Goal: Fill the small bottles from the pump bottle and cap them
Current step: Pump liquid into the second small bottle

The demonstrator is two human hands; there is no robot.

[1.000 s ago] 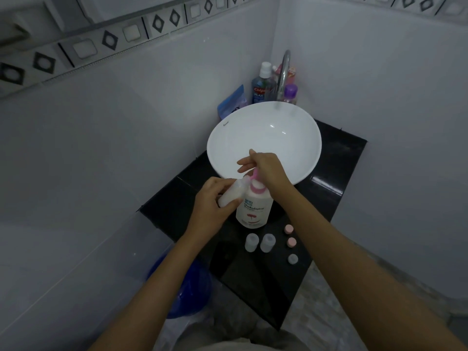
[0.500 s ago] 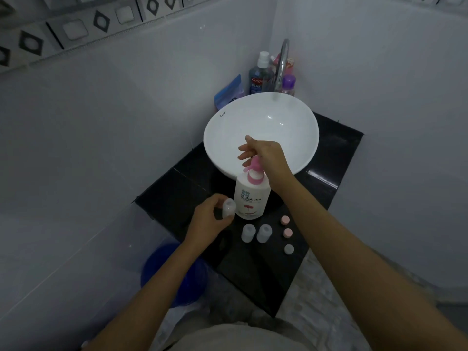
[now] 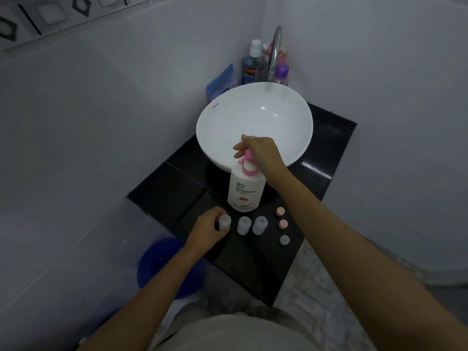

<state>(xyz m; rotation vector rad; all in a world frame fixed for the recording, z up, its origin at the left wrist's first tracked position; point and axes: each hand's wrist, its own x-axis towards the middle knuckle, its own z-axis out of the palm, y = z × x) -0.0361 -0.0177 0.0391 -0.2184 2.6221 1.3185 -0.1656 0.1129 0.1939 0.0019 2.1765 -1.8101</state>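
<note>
- Left hand (image 3: 206, 230), fingers wrapped round a small bottle (image 3: 225, 222) standing on the black bench (image 3: 253, 262).
- Right hand (image 3: 263, 154) grips the pump bottle (image 3: 245, 190) by its pink pump head (image 3: 248, 165).

Taking the pump bottle (image 3: 245, 191) as landmark: behind it the white basin (image 3: 254, 122) overhangs the black counter (image 3: 177, 196) and blocks any approach from the far side. The right hand (image 3: 260, 153) sits on its pink pump head, closing the way from above. In front of it stand three small bottles (image 3: 244, 225) in a row, the left hand (image 3: 207, 230) around the leftmost. Front-right lie three caps (image 3: 283, 224). To its left the counter is bare up to the wall.
</note>
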